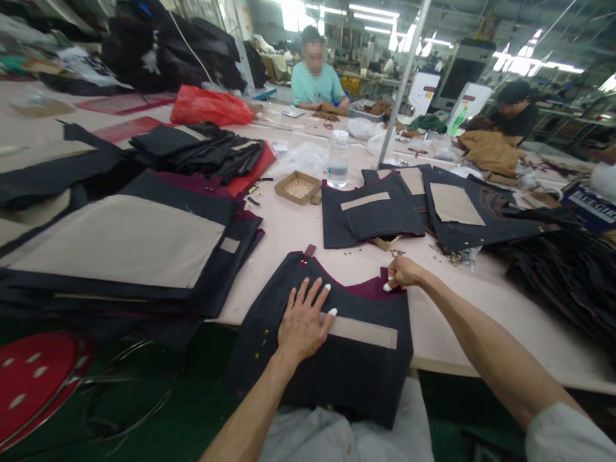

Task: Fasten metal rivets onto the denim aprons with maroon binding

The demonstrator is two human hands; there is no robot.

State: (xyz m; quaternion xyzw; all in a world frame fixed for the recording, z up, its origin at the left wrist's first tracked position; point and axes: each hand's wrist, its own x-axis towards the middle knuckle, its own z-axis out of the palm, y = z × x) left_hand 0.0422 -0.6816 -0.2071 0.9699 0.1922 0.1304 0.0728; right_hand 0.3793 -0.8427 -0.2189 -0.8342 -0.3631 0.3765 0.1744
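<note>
A dark fabric panel (356,369) with maroon edging lies over the table's front edge, its lower part hanging toward my lap. Across it runs a beige strip (366,331), and small brass-coloured studs show at its left side. My left hand (303,321) rests flat on the panel with fingers spread, white covers on some fingertips. At the panel's upper right corner, my right hand (400,273) pinches the maroon tab (384,274). Another maroon tab (309,251) sticks up at the upper left corner. Whether a small part is between my right fingers is hidden.
Dark panels with beige patches are stacked at left (125,237) and beyond my right hand (373,212). A cardboard box of small metal pieces (297,187) sits near a clear jar (338,160). Loose metal bits (447,255) lie right. Two people sit across; a red stool (36,378) stands left.
</note>
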